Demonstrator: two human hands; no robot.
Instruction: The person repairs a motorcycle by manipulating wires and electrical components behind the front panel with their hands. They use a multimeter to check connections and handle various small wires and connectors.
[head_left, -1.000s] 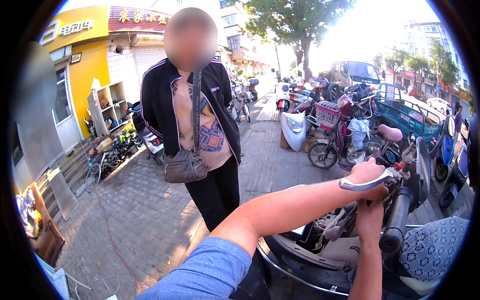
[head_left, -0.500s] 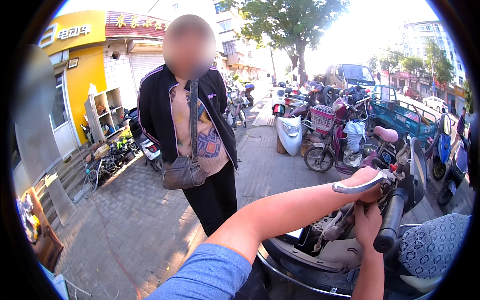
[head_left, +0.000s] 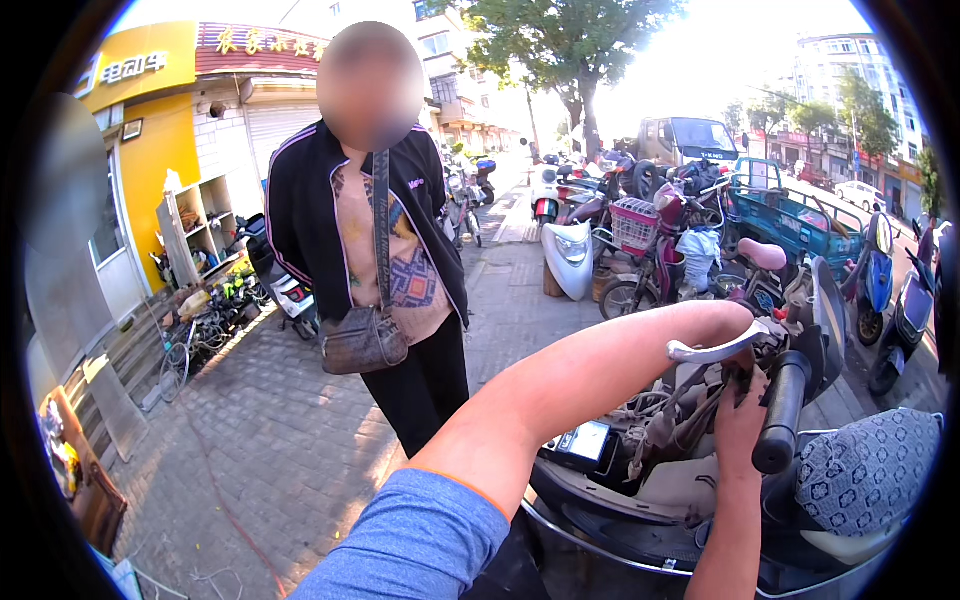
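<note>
An electric scooter with its front opened up stands at the lower right. Its handlebar has a silver brake lever (head_left: pixel 705 348) and a black grip (head_left: pixel 783 415). Reaching across from below in a blue sleeve, my left arm bends at the wrist, and my left hand (head_left: pixel 735 318) goes down behind the lever, its fingers mostly hidden. My right hand (head_left: pixel 738 418) comes up from below beside the grip, fingers bent closed among the parts under the handlebar; what they hold is hidden. Loose wires (head_left: pixel 665 425) hang in the open body near a boxy device with a bright screen (head_left: pixel 585 442).
A person (head_left: pixel 375 230) in a dark jacket with a brown shoulder bag (head_left: pixel 365 340) stands close by on the left. The scooter's patterned seat (head_left: pixel 870 465) is at right. Parked bikes, a white scooter panel (head_left: pixel 570 260) and a teal cargo tricycle (head_left: pixel 800 220) stand beyond.
My left wrist has bent further and its hand has sunk lower behind the brake lever. My right hand has shifted slightly. More of the bright-screened device now shows below my arm.
</note>
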